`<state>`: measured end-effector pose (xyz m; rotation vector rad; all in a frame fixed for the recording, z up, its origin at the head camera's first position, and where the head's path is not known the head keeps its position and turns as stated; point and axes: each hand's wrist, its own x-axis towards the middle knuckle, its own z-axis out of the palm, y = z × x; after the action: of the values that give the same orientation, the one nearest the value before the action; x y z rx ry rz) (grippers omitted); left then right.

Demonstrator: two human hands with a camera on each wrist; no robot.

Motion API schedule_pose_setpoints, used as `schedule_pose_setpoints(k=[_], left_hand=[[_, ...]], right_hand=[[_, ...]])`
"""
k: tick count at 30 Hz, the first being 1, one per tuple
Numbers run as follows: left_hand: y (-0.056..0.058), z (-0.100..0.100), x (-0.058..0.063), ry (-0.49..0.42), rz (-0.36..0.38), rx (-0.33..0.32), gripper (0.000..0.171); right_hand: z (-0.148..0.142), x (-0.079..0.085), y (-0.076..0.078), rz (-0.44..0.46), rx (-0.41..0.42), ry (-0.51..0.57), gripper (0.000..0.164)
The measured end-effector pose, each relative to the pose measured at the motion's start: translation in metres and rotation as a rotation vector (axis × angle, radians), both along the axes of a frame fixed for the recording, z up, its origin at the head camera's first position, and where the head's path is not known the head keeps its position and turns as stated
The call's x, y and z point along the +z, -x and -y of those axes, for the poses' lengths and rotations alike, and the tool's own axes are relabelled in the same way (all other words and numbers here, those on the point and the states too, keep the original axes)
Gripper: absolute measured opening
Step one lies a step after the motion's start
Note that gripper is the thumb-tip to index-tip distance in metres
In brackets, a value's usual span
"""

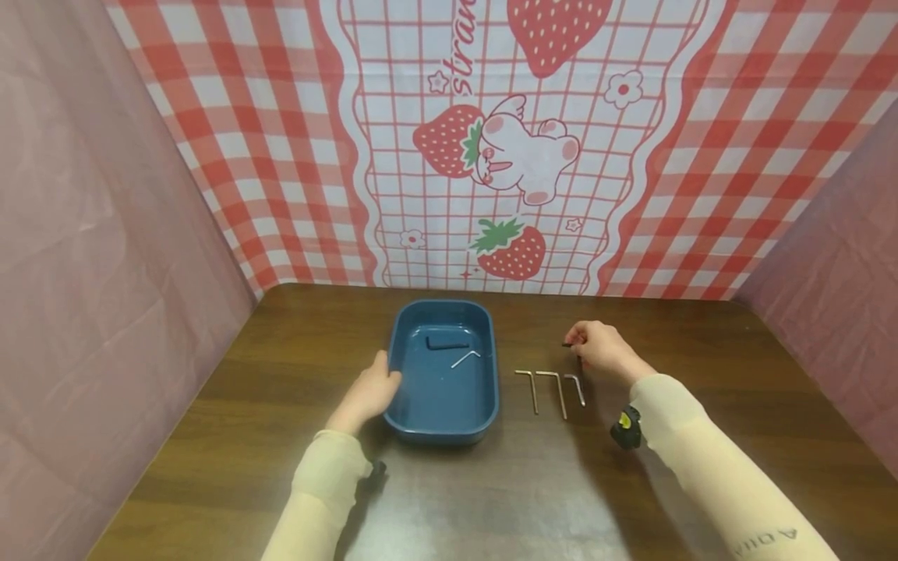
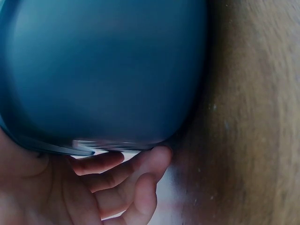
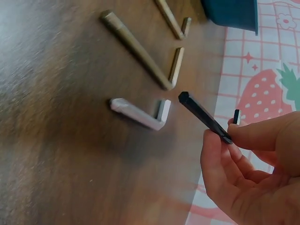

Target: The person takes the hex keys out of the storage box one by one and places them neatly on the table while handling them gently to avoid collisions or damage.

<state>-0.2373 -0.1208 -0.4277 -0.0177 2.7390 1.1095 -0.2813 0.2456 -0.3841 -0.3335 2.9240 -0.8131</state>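
My left hand (image 1: 370,391) holds the left wall of a deep blue plastic tray (image 1: 496,374), its thumb by the rim and its fingers along the outside, as the left wrist view shows. Inside the tray lie a black hex key (image 1: 447,346) and a small silver hex key (image 1: 465,358). Right of it, my right hand (image 1: 602,349) pinches another black hex key (image 3: 204,115) near its bend, between thumb and fingers, with the long arm pointing away from the hand. Below that hand, a short silver hex key (image 1: 578,389) lies on the table.
Two brass-toned hex keys (image 1: 561,393) lie in a row between the tray and the silver key. The brown wooden table (image 1: 281,374) meets a strawberry-print checked cloth (image 1: 302,156) at the back. Pink cloth (image 1: 105,234) hangs on both sides.
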Motion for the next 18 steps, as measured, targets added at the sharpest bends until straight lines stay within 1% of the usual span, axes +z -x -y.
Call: schedule_pose_setpoints(k=[4, 11, 18], left_hand=[[0.001, 0.0, -0.001, 0.001, 0.0, 0.0, 0.057], [0.002, 0.001, -0.002, 0.001, 0.0, 0.007, 0.055], [0.001, 0.0, -0.001, 0.001, 0.004, 0.0, 0.06]], right_hand=[[-0.004, -0.003, -0.002, -0.001, -0.009, -0.014, 0.015], [-0.007, -0.008, -0.005, 0.014, -0.026, -0.007, 0.012], [-0.014, -0.014, -0.007, 0.039, -0.028, -0.01, 0.011]])
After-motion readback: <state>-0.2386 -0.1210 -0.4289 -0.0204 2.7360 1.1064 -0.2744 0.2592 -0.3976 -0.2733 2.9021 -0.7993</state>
